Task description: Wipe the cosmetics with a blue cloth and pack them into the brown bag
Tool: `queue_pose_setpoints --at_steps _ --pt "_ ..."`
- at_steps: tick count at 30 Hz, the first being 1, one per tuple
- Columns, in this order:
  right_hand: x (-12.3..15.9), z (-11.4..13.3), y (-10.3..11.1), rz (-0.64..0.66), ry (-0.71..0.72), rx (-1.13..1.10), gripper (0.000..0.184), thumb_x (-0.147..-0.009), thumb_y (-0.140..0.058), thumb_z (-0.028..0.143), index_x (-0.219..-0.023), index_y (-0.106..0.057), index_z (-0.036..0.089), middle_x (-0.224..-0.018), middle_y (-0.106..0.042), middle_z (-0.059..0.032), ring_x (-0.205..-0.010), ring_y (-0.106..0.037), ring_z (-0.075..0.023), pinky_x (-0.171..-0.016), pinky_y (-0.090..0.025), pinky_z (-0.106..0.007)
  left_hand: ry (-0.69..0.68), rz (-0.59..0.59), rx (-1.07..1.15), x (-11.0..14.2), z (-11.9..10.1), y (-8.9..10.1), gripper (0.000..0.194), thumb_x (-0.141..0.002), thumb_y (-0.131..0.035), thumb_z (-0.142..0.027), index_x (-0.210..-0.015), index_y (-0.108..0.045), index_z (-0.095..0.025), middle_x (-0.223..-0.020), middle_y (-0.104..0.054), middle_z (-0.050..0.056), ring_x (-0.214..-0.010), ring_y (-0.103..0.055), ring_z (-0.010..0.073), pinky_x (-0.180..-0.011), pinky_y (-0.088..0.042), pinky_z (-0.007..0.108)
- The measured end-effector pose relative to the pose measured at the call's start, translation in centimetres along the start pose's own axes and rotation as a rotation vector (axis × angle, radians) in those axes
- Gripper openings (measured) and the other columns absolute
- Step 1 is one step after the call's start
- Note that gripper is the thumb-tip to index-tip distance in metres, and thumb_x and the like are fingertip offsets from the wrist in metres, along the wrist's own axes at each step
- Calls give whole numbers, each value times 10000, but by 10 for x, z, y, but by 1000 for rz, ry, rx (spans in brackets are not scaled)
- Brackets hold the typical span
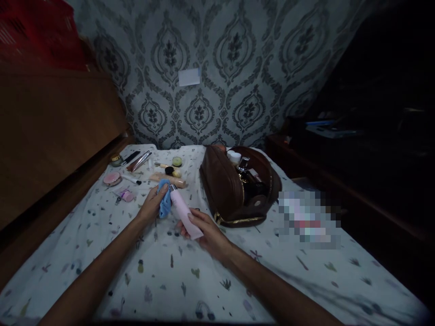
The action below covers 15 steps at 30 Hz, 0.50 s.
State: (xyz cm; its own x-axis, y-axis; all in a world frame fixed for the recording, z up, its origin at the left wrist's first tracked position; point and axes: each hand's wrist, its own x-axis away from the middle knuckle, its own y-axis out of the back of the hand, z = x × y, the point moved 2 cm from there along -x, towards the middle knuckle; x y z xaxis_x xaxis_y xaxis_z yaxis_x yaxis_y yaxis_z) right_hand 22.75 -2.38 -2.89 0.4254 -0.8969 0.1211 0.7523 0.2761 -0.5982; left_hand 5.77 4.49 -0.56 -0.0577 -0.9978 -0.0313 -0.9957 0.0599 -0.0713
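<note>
My left hand (153, 202) is closed on a crumpled blue cloth (165, 204), which hangs beside the cap end of a pink tube (182, 209). The tube has a silver cap and tilts up to the left; my right hand (208, 228) grips its lower part. Whether the cloth touches the cap I cannot tell. Just behind the cloth lies a beige tube (175, 181). To the right stands a brown cosmetic bag (217, 181), unzipped, with white-lidded jars (234, 157), a silver-capped bottle (243, 164) and dark items inside.
Several cosmetics lie at the back left of the patterned sheet (163, 276): a pink compact (112, 179), a brush (132, 179), a gold-lidded jar (116, 159), a green pot (176, 161). A wooden cabinet (57, 140) borders the left side. A blurred-out item (307, 219) lies right.
</note>
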Motion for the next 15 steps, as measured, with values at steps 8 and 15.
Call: queue_pose_setpoints --at_steps 8,15 --pt "-2 -3 1 -21 -13 15 475 -643 -854 487 -972 -716 173 -815 -664 -37 -720 -635 -165 -566 -499 -250 -129 -61 -133 7 -6 -3 660 -848 -576 -681 -1322 -550 -223 -1132 -666 53 -1044 -619 232 -842 -511 292" --pt "-2 -3 1 -34 7 33 452 -646 -842 519 -934 -721 193 -810 -636 -30 -769 -610 -178 -625 -552 -290 -284 5 -450 17 -9 -12 656 -977 -367 -595 -1534 -295 -256 -1572 -394 81 -1486 -297 242 -1220 -221 407"
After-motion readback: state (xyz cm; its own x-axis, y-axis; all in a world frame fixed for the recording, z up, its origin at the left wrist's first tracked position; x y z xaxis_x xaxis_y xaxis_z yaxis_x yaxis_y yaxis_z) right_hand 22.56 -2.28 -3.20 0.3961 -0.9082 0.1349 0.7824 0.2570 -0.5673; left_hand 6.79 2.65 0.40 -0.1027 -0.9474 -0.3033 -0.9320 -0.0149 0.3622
